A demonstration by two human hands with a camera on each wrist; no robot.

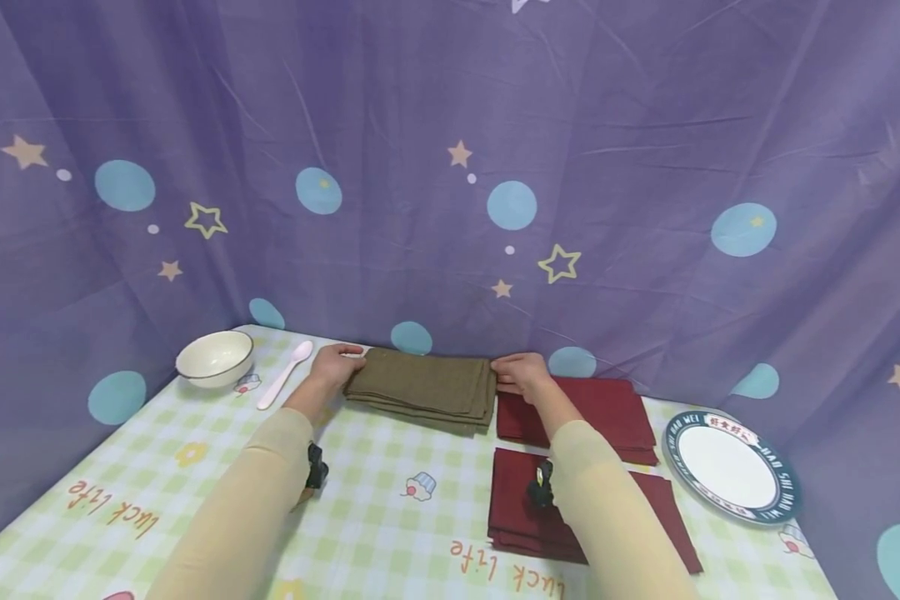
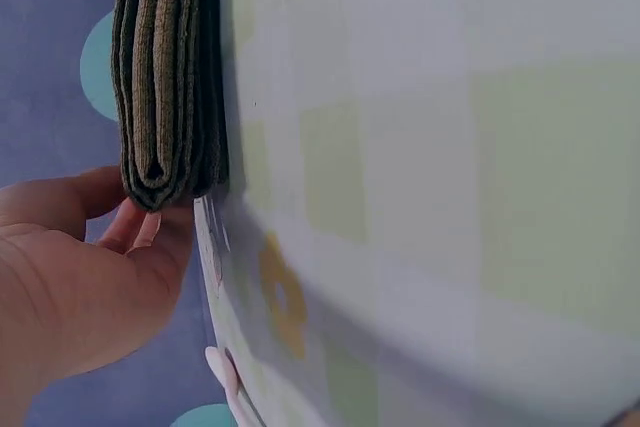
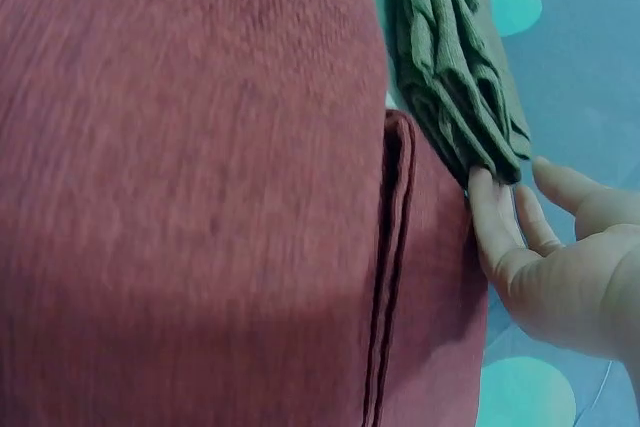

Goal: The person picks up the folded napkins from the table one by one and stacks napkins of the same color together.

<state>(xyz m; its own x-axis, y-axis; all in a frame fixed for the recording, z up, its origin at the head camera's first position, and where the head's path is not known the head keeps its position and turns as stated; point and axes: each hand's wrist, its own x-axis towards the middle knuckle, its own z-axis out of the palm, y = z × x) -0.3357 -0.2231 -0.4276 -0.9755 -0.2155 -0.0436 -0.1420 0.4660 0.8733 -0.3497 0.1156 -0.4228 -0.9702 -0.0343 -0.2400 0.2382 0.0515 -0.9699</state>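
Note:
A folded olive-brown cloth (image 1: 423, 383), several layers thick, is at the back of the table between both hands. My left hand (image 1: 336, 367) pinches its left end, with the fingers bent around the folded edge in the left wrist view. At the opposite end my right hand (image 1: 523, 373) grips the corner; the right wrist view shows fingertips against the layers and the thumb on the far side. Beneath and beside the right hand lies a folded dark red cloth (image 1: 600, 408). A second folded dark red cloth (image 1: 513, 508) is nearer, partly covered by the right forearm.
A white bowl (image 1: 213, 358) and a pale pink spoon (image 1: 285, 375) are on the left of the checked tablecloth (image 1: 360, 533). On the right sits a white plate (image 1: 727, 467) with a dark teal rim. A purple curtain (image 1: 420, 108) hangs right behind the table.

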